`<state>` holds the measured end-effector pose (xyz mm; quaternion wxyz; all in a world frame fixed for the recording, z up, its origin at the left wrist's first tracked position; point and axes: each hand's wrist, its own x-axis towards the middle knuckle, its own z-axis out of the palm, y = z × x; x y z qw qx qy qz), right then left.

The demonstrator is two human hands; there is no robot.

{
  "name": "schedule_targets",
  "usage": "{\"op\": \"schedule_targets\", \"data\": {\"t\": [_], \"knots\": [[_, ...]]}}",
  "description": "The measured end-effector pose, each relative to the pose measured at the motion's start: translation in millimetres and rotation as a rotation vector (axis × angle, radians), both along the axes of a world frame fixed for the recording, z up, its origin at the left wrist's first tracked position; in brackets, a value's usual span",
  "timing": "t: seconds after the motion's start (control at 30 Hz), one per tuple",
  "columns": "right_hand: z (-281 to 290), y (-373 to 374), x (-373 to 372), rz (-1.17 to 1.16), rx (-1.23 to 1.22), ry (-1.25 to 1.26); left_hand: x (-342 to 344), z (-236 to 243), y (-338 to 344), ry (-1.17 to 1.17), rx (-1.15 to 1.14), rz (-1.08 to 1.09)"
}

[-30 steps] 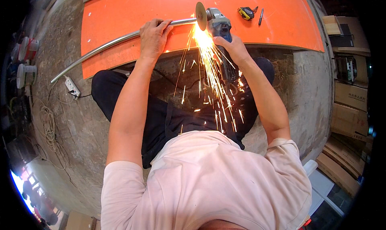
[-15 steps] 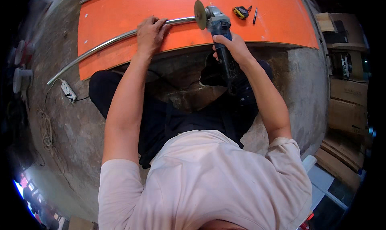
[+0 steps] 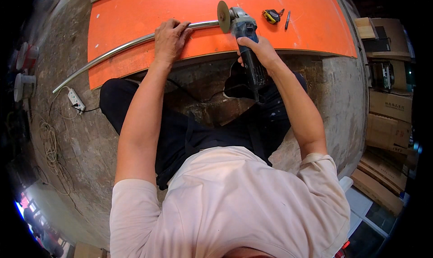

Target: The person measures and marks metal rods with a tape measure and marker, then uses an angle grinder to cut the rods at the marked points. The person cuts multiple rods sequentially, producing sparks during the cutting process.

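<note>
On your left, a white power strip [image 3: 76, 100] is lying on the floor near the low end of the metal tube [image 3: 131, 44]. That tube is sloping out past the left edge of the orange board [image 3: 315, 37] and running across it toward the middle, bending in this wide view. Your left hand [image 3: 169, 41] is closing over it near its right part, fingers curling on top; how far they are wrapping underneath, you cannot tell from here. The tube is probably feeling stiff and fairly light, its smooth round surface likely rolling or slipping easily, so a firm downward hold well clear of the disc is suiting it best.

Just right of your fingers, the tube is reaching the thin disc [image 3: 223, 17]; whether they are touching is not showing. The disc is sitting on the angle grinder [image 3: 246, 30], which your right hand [image 3: 259, 50] is gripping around the body, thumb lying across the top. The tool is likely weighing more toward its metal head, so gripping mid-body is making sense. Farther right, a tape measure [image 3: 271, 17] and a pen [image 3: 287, 21] are lying on the board.
</note>
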<state>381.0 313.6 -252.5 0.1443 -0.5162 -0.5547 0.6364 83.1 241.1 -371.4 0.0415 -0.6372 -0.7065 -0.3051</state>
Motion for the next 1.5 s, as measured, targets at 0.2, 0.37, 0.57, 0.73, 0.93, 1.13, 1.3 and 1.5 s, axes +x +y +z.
{"op": "schedule_targets", "data": {"t": [0.2, 0.37, 0.57, 0.73, 0.93, 1.13, 1.3, 1.5], "knots": [[-5, 2, 2, 0.001, 0.009, 0.006, -1, -2, 1, 0.009, 0.007, 0.001], [-6, 5, 2, 0.004, -0.009, 0.018, 0, -3, 2, 0.016, 0.013, 0.005], [-4, 4, 1, 0.016, 0.0, 0.015, 2, 0, 1, -0.001, 0.023, 0.007], [-6, 6, 2, 0.042, 0.037, -0.029, 2, -1, 1, -0.021, 0.056, -0.005], [-5, 9, -1, 0.008, 0.014, -0.005, 2, -9, 5, 0.003, 0.084, 0.021], [-2, 6, -3, 0.001, -0.012, 0.041, 0, -9, 6, 0.05, 0.055, 0.024], [-9, 9, 1, -0.018, -0.066, -0.023, 0, -14, 9, 0.079, 0.099, 0.036], [4, -7, 15, 0.009, -0.059, 0.009, -2, 0, 11, -0.048, 0.037, -0.004]]}}
